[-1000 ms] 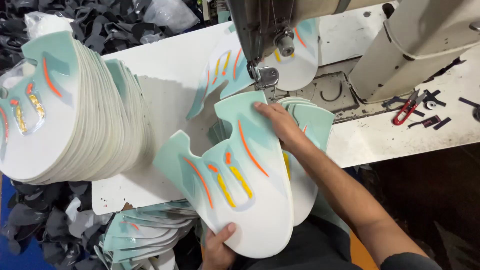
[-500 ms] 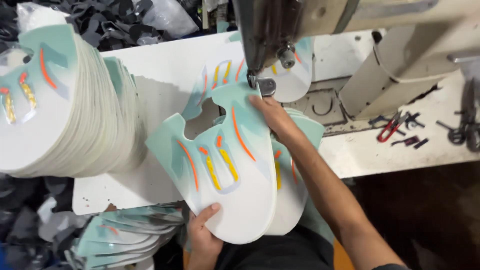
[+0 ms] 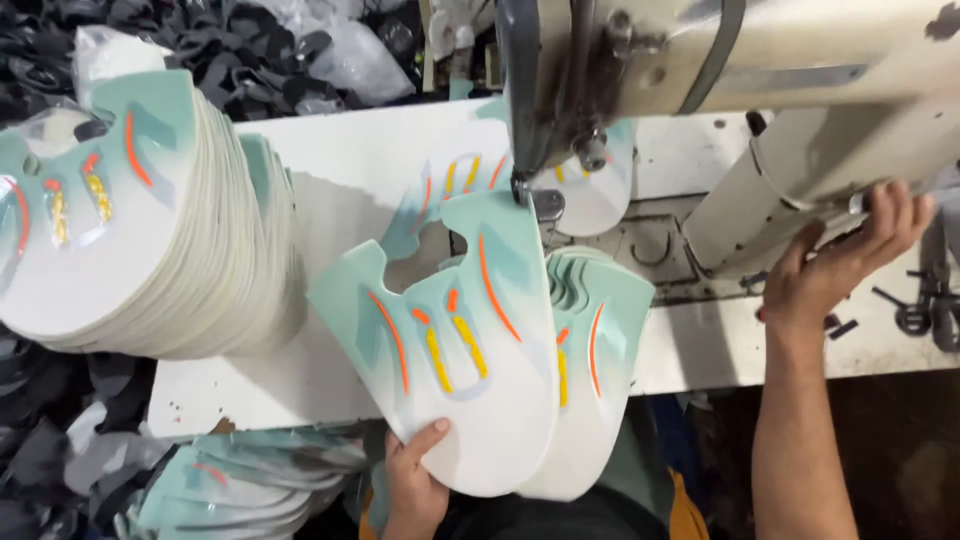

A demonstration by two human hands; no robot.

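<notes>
The left hand (image 3: pixel 412 490) grips the rounded white bottom edge of a shoe panel (image 3: pixel 465 350), thumb on top and fingers tucked out of sight beneath it. The panel is mint green fading to white, with orange stripes and yellow bars, and it lies fanned across the front edge of the white table (image 3: pixel 340 150). Its upper tip reaches under the needle foot (image 3: pixel 545 203) of the sewing machine (image 3: pixel 700 60), which looms over the whole middle of the scene and hides the table behind it.

Under the held panel sits a small stack of matching panels (image 3: pixel 600 340), peeking out on the right side. Another panel (image 3: pixel 590 190) lies past the needle, half covered by the machine head.

The right hand (image 3: pixel 845 260) is well away from the panel, up at the right end of the machine, fingers spread and curled against the underside of the pale body there; whether it grasps a wheel or only presses on it I cannot tell.

To the left a big pile of panels (image 3: pixel 150 230) leans like a fanned deck, taking up that whole end of the table. More panels (image 3: pixel 250 485) sag below the table's front edge, beside the left hand. Dark scraps (image 3: pixel 250 50) are heaped behind the table, and some small black tools (image 3: pixel 915 315) lie at the far right.
</notes>
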